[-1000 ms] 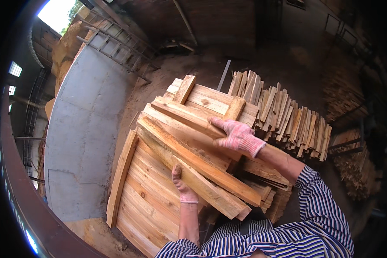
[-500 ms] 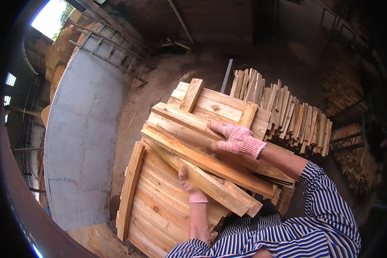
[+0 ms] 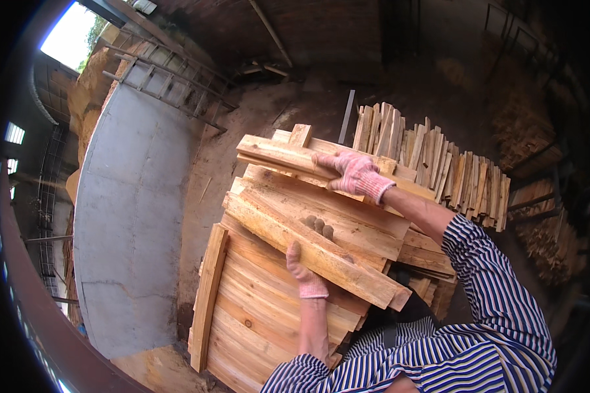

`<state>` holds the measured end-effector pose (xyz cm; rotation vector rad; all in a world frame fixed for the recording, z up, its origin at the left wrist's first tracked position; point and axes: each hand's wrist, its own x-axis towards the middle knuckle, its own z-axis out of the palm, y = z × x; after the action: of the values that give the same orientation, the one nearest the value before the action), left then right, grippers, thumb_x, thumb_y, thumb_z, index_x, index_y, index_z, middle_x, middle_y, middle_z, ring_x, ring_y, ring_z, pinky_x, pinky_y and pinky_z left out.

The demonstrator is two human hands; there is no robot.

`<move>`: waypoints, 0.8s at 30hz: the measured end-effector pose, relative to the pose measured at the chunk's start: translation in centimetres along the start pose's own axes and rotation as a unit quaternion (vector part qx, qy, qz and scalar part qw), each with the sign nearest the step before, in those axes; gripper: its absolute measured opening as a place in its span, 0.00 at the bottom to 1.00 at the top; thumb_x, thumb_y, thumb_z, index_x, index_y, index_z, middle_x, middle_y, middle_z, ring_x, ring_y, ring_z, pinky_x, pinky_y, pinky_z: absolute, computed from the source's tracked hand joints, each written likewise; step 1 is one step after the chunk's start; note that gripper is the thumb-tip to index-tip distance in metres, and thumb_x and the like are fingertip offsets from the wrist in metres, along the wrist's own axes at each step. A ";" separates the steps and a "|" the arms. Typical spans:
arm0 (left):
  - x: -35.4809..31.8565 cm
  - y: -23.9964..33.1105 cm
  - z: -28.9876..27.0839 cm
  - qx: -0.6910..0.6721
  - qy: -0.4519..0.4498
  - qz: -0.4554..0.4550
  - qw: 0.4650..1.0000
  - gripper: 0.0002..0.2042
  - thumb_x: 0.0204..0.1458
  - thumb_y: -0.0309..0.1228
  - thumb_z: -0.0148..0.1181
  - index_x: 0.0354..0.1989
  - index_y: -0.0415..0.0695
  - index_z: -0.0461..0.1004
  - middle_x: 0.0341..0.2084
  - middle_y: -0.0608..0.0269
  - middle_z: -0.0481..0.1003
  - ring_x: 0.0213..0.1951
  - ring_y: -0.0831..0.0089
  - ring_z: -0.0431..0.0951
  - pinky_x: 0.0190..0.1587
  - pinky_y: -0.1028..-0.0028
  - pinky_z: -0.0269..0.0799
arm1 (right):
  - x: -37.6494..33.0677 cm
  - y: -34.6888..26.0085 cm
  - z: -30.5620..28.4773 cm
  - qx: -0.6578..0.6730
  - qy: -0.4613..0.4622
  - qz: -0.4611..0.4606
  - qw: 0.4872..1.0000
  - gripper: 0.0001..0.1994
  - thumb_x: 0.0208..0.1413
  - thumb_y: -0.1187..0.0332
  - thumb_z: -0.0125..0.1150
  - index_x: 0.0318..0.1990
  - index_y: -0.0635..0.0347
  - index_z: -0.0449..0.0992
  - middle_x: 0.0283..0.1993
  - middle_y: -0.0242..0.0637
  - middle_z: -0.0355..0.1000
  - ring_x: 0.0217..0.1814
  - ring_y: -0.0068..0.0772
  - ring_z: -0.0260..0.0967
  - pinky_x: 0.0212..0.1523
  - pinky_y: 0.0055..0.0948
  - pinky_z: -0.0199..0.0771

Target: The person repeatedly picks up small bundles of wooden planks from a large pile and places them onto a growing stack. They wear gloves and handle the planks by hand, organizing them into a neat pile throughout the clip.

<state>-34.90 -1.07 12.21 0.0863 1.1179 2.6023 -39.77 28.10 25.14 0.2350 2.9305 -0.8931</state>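
Observation:
My left hand (image 3: 306, 274), in a pink work glove, is wrapped around a rough wooden strip (image 3: 295, 234). Its thumb lies on the near side and dark fingertips show past the far side. A second strip runs along this one at its right end. Farther off, my right hand (image 3: 355, 175), in a matching glove, is closed over wooden strips (image 3: 278, 152) that lie across the far boards. Between the two hands, wide boards (image 3: 334, 195) show. Beneath the left hand spreads a panel of boards (image 3: 242, 308) with a batten (image 3: 209, 295) along its left edge.
A long stack of wooden sticks (image 3: 432, 157) stands at the back right. At left rises a grey sheet-like surface (image 3: 134, 216), with a ladder-like frame (image 3: 167, 75) above it. More wood piles (image 3: 544, 242) sit at far right.
My right hand has pushed its strips away from me, opening a gap that bares wide boards. My left hand and its strip have shifted slightly right and up.

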 end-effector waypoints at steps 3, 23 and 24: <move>0.5 2.4 7.0 -0.144 -0.017 -0.109 0.983 0.23 0.65 0.37 0.50 0.64 0.35 0.65 0.60 0.49 0.72 0.60 0.58 0.74 0.66 0.57 0.70 | 0.5 1.7 0.9 -0.004 -0.036 0.011 0.999 0.32 0.57 0.47 0.62 0.70 0.33 0.65 0.51 0.43 0.71 0.53 0.45 0.72 0.49 0.47 0.76; 8.4 -1.1 13.1 0.685 -0.068 0.136 0.713 0.42 0.65 0.60 0.40 0.75 0.35 0.46 0.68 0.40 0.61 0.68 0.50 0.64 0.70 0.56 0.59 | -3.9 1.1 -4.0 0.282 -0.111 0.052 0.952 0.44 0.45 0.37 0.70 0.71 0.33 0.64 0.70 0.36 0.66 0.65 0.36 0.68 0.62 0.41 0.72; 8.5 -0.3 14.7 0.756 -0.070 0.068 0.648 0.41 0.66 0.59 0.39 0.74 0.35 0.47 0.73 0.38 0.50 0.75 0.49 0.49 0.75 0.53 0.42 | -2.7 1.5 -5.7 0.151 -0.092 0.092 0.980 0.41 0.48 0.38 0.68 0.70 0.33 0.65 0.66 0.38 0.68 0.61 0.37 0.70 0.59 0.41 0.73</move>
<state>-40.37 12.01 21.63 0.6908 2.8310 0.9226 -36.96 32.21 29.36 0.4085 2.5472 -1.2514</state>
